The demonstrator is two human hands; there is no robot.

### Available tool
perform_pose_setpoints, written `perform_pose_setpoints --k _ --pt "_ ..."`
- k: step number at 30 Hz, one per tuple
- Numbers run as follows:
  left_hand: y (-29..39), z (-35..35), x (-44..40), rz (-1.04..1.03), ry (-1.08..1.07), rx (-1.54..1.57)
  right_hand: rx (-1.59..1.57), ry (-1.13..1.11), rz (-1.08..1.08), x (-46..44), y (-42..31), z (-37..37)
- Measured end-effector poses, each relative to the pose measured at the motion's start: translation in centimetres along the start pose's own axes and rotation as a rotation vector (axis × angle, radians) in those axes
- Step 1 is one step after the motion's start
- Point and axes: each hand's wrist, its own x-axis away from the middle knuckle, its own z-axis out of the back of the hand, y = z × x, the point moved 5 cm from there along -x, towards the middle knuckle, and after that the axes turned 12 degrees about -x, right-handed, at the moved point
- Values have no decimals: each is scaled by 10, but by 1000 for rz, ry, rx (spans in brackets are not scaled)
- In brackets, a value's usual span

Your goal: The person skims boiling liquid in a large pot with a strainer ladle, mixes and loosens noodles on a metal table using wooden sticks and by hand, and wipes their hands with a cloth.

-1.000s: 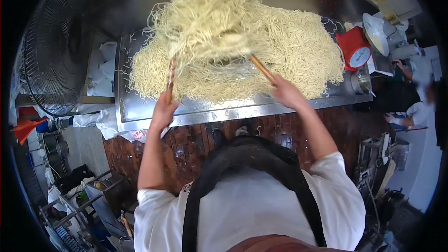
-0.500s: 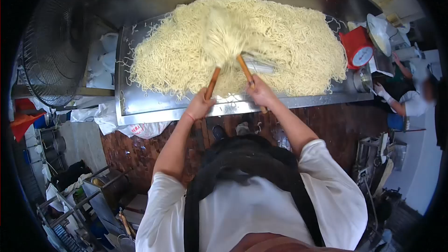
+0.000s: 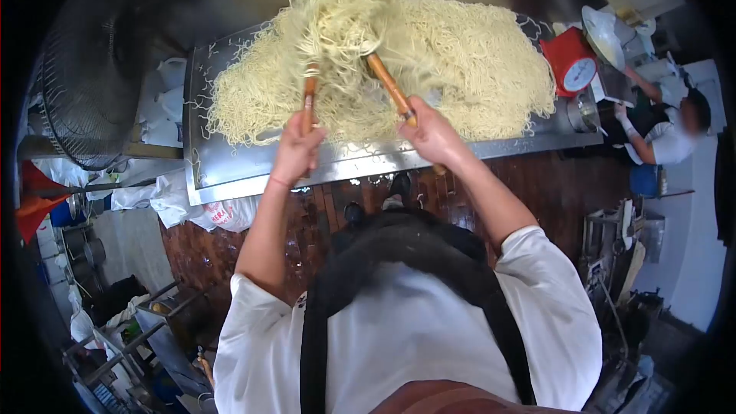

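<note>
A wide heap of pale noodles (image 3: 483,69) covers the metal tray table (image 3: 268,180) in front of me. My left hand (image 3: 297,147) is wrapped round the wooden handle (image 3: 310,92) of one tool. In my right hand (image 3: 431,132) is a second wooden handle (image 3: 391,86), slanting up and to the left. Both tools' heads are hidden in a lifted, motion-blurred clump of noodles (image 3: 345,11) above the heap's left middle. Loose strands hang from this clump.
A red dial scale (image 3: 569,61) with a pan stands at the table's right end, near a metal pot (image 3: 584,113). A co-worker (image 3: 675,129) is beyond it. On the left are a large fan (image 3: 80,77) and white plastic bags (image 3: 230,213).
Both hands have moved forward and apart, raising the noodle clump higher and farther from me. The left handle now points more upright. The co-worker's head and arms have shifted.
</note>
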Motion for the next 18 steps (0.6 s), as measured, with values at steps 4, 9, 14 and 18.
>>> perform_pose_setpoints --k 4,9,14,18 --pt "-68 94 54 165 18 -630 359 -65 -224 46 95 69" --pt "-61 154 190 390 -238 -884 492 -251 -716 214 96 180" --pt "-109 45 103 197 -255 -946 188 -67 -98 140 204 74" --pt "-94 -58 10 29 -288 -562 63 -51 -160 38 99 -2"
